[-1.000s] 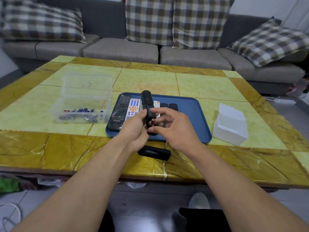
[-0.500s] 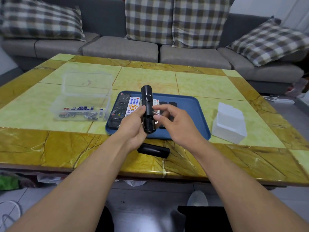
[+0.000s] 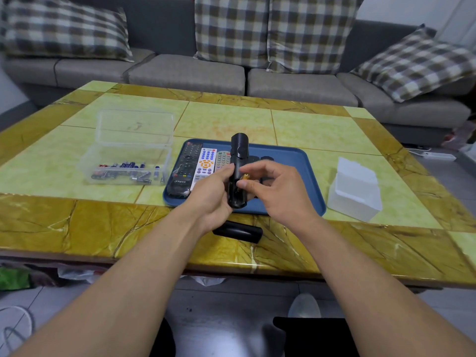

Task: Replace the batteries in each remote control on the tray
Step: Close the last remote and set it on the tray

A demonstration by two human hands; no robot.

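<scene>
At frame centre, above the blue tray (image 3: 296,161), the left hand (image 3: 211,194) is gripping a black remote (image 3: 238,171), its back open. The right hand (image 3: 273,189) is pinching a battery (image 3: 244,177) at the compartment, apparently extracting it; next it likely needs lifting clear.

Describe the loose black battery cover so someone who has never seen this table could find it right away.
Start at the blue tray in the middle of the table. Come to the table's brown near border, just below the left hand. The battery cover lies there on its own: a short, plain black curved piece without buttons, unlike the remotes on the tray.
</scene>
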